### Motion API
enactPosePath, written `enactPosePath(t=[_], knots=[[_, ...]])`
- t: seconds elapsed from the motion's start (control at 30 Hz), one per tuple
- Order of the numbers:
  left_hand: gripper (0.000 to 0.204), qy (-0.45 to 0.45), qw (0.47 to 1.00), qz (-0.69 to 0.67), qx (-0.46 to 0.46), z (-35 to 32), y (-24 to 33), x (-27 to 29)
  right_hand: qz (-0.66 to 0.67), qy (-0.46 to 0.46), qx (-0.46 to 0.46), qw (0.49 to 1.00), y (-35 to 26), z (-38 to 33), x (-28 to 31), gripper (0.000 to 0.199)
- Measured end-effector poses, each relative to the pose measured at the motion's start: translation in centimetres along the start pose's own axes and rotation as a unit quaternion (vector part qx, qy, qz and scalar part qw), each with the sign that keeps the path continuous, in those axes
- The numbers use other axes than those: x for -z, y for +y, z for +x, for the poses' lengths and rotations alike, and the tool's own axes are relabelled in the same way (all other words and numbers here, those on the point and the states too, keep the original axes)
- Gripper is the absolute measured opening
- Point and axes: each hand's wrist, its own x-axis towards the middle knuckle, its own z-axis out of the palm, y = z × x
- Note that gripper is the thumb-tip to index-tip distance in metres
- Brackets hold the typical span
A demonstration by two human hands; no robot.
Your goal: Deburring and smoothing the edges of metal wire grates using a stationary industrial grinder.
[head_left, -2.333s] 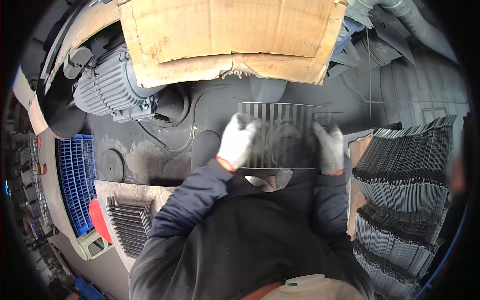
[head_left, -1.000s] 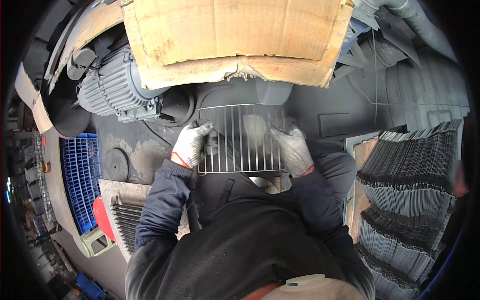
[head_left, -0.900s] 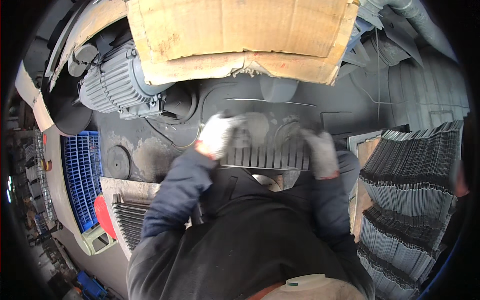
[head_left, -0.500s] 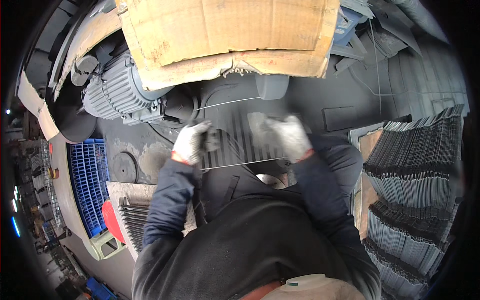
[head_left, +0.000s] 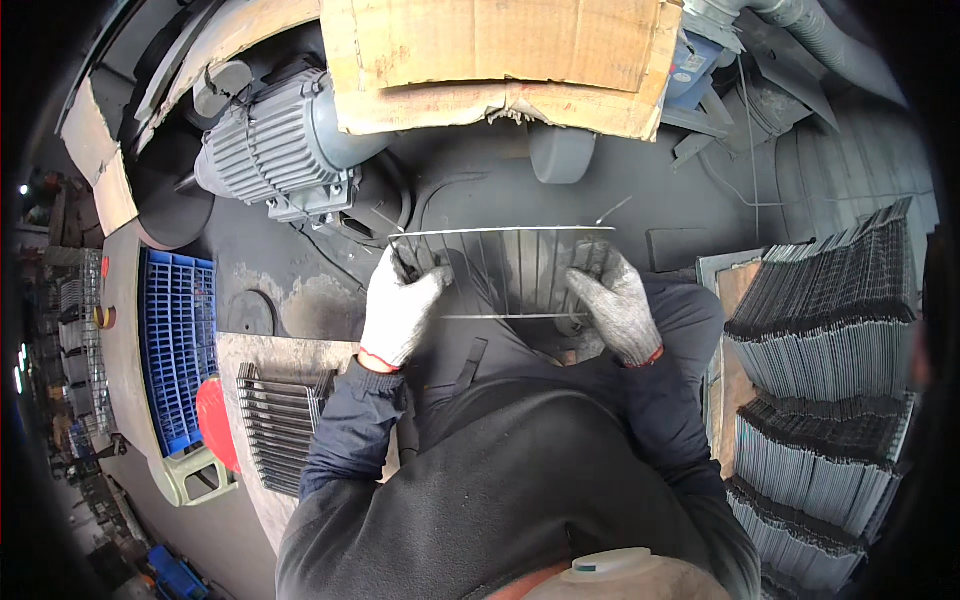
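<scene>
Saw glossy metal in the wire rack (head_left: 521, 270), rough knitted cloth in both gloves (head_left: 616, 305), matt cardboard (head_left: 495, 50) far ahead.

A: Where does the view look from?
B: The wearer's head: it is the left of two fisheye cameras worn side by side.
A: Facing which way?
B: Down and forward, over the black-clothed chest (head_left: 500, 470) to the wire rack (head_left: 500, 231) at mid-view.
A: How near?
B: Close above the chest, the wire rack farther off; straight edges bend toward the rim.

Grey floor (head_left: 205, 535) lower left; bright lights (head_left: 18, 380) beyond.
</scene>
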Motion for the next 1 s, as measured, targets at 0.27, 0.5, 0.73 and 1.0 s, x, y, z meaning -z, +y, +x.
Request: enactPosePath(t=[0.27, 0.5, 0.73, 1.0], knots=[[0.020, 0.049, 0.994, 0.004, -0.096, -1.7, 1.6, -1.5, -0.038, 0.021, 0.056, 0.997, -0.9, -2.5, 0.1, 0.027], [0.023, 0.064, 0.992, -0.007, -0.112, -2.9, 1.9, -2.5, 0.003, 0.030, 0.090, 0.996, -1.3, -3.8, -0.2, 0.019], [0.024, 0.067, 0.994, 0.007, -0.088, -3.7, 2.1, -2.6, 0.076, 0.034, 0.077, 0.994, -1.8, -4.3, -0.4, 0.018], [0.024, 0.004, 0.999, -0.038, -0.028, -2.7, 0.8, -2.6, 0.125, 0.042, 0.000, 0.991, -0.9, -3.8, 0.8, 0.024]])
